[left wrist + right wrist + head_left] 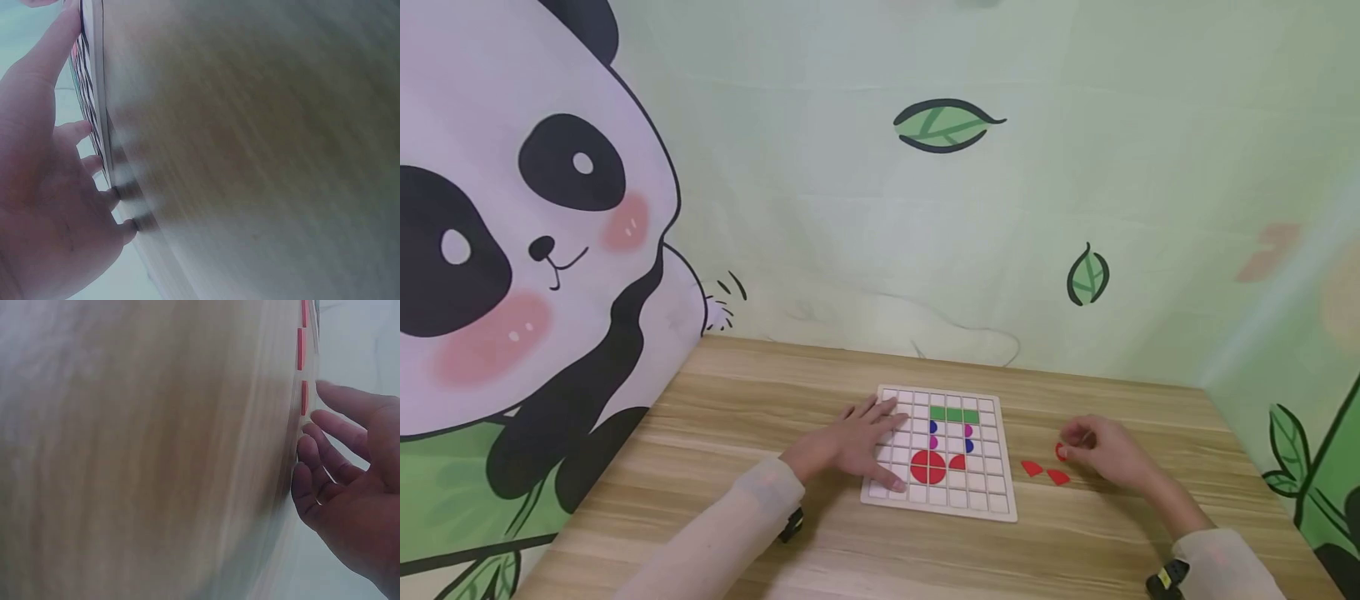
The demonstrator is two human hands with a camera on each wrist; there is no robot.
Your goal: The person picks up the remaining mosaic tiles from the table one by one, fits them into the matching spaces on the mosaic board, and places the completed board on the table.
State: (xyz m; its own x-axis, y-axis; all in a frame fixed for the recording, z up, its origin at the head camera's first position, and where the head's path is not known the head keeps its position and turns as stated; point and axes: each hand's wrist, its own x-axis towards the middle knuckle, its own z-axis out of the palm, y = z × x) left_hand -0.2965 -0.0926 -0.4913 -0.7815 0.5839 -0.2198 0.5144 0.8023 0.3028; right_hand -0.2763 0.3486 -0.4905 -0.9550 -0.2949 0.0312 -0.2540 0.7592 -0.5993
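Note:
My left hand (861, 437) lies spread over the left side of a square grid board (940, 512), its fingers straight. On the board are green squares (954, 414), blue half circles (969, 446), magenta half circles (933, 442), a red circle made of quarter pieces (928, 467) and a single red quarter piece (957, 462). Right of the board, my right hand (1105, 450) has thumb and forefinger at either side of a red piece (304, 397), apparently pinching it at table level. The fingertips partly cover that piece in the head view.
Two red quarter-circle pieces (1032, 468) lie on the wooden table (820, 550) between the board and my right hand. Behind the table hangs a pale green backdrop (820, 208) with a painted panda (572, 250) at the left.

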